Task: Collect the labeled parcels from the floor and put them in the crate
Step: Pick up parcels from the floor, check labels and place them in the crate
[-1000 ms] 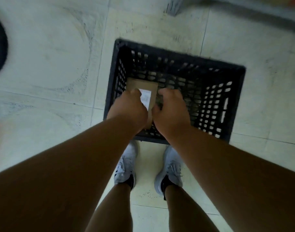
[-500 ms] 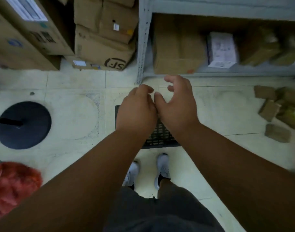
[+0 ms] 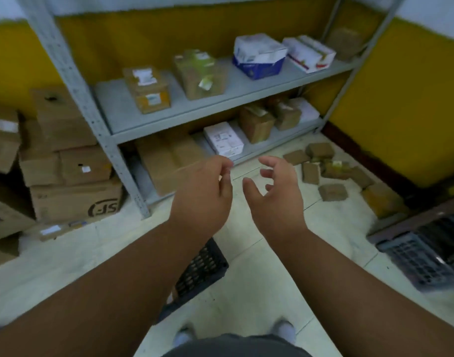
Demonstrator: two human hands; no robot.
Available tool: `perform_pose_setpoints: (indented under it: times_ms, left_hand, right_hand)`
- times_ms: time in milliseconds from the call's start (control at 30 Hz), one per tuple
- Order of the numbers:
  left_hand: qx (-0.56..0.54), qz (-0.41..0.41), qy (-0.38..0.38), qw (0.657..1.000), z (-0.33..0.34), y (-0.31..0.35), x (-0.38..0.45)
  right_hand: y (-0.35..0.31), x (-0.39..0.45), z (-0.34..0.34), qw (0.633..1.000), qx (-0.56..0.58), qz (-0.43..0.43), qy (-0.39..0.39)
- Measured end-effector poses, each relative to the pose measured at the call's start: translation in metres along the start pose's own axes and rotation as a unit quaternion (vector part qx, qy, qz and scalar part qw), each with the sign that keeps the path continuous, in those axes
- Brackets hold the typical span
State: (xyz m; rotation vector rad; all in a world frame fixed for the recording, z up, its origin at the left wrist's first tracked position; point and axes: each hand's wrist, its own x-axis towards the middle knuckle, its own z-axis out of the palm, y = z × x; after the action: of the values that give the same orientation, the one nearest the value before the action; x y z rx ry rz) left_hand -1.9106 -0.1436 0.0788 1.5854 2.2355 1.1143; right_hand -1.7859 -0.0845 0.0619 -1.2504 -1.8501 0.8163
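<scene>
A grey metal shelf rack [image 3: 169, 109] fills the far side, boxes on its shelves. The black crate [image 3: 202, 266] sits near, mostly hidden under the left forearm. Brown parcels [image 3: 331, 176] lie scattered on the floor at far right. The left hand [image 3: 202, 194] and the right hand [image 3: 275, 197] hover empty, fingers loosely curled and spread.

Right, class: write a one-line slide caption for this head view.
Both empty hands, left and right, hover above the black crate, with brown parcels lying on the floor beside the shelves.
</scene>
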Motion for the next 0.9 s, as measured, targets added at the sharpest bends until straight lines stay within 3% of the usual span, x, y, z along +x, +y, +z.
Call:
perform_pose_setpoints:
  times_ms: [167,433,900]
  left_hand:
    - [-0.023,0.079,-0.034,0.996,0.077,0.091,0.026]
    - [-0.084,0.09,-0.085,0.989,0.229,0.202,0.046]
    - [-0.076,0.093,-0.152,0.981,0.385,0.22,0.185]
  right_hand:
    - [0.053,0.024,-0.105,0.998,-0.024,0.018,0.056]
    - [0.164,0.066,-0.248,0.992,-0.073,0.061,0.088]
    - [0.283,0.229,-0.274,0.989,-0.065,0.11,0.076]
